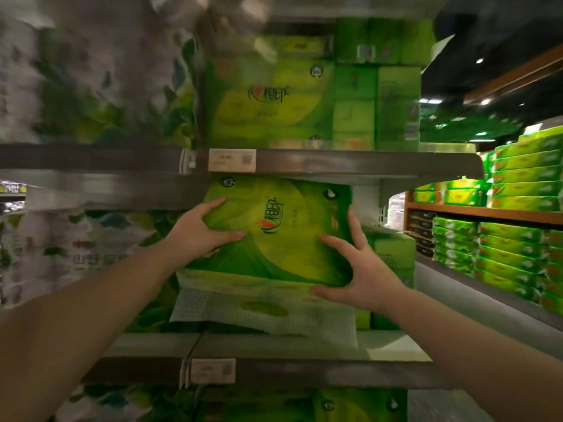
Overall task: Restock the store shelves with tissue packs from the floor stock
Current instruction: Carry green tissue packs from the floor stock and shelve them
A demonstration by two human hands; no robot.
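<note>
A large green tissue pack [280,236] sits turned on its side in the middle shelf bay, tilted, its lower white end hanging over the shelf edge [304,370]. My left hand [201,233] holds its upper left side, fingers spread on the face and thumb across the front. At the lower right corner my right hand [362,269] grips the pack, thumb underneath and fingers along the right edge. Another green pack [268,102] stands on the shelf above.
White packs with leaf print [91,86] fill the bays to the left. Smaller green packs [393,257] stand right of the held pack. Price tags [231,160] hang on the shelf edges. A second shelf unit with green packs [505,239] stands across the aisle on the right.
</note>
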